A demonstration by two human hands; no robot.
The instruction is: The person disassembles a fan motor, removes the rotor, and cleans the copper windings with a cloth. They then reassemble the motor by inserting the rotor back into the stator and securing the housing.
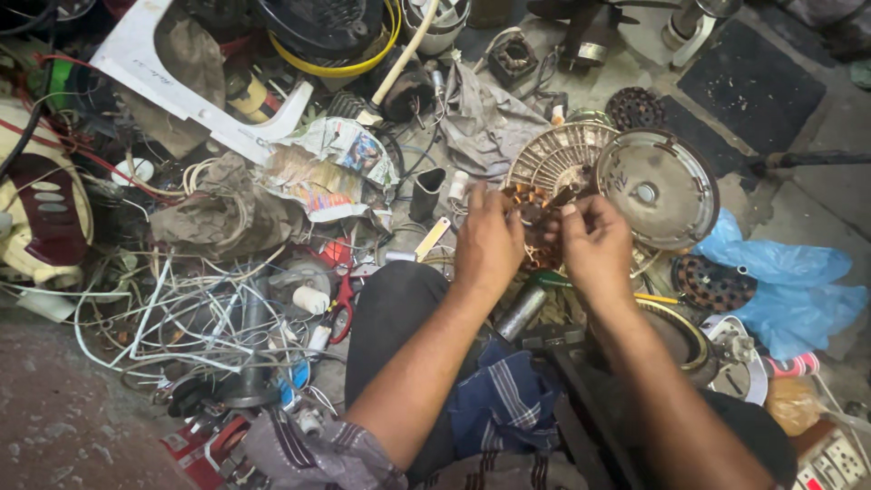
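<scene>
My left hand (488, 243) and my right hand (596, 247) meet over a round fan-motor stator with copper windings (531, 201). Both sets of fingers pinch at the windings near its middle. Behind the stator stands a ribbed metal rotor housing (561, 154), and a domed grey motor cover (660, 186) leans just right of my right hand. A steel cylinder (520, 312) lies under my left wrist, above my dark trouser leg.
A tangle of white wires (190, 318) fills the left floor, with red-handled scissors (343, 308), crumpled paper (327, 168), grey rags (485, 118), a white plastic panel (195, 100). A blue plastic bag (780, 281) and round perforated discs (712, 283) lie at right.
</scene>
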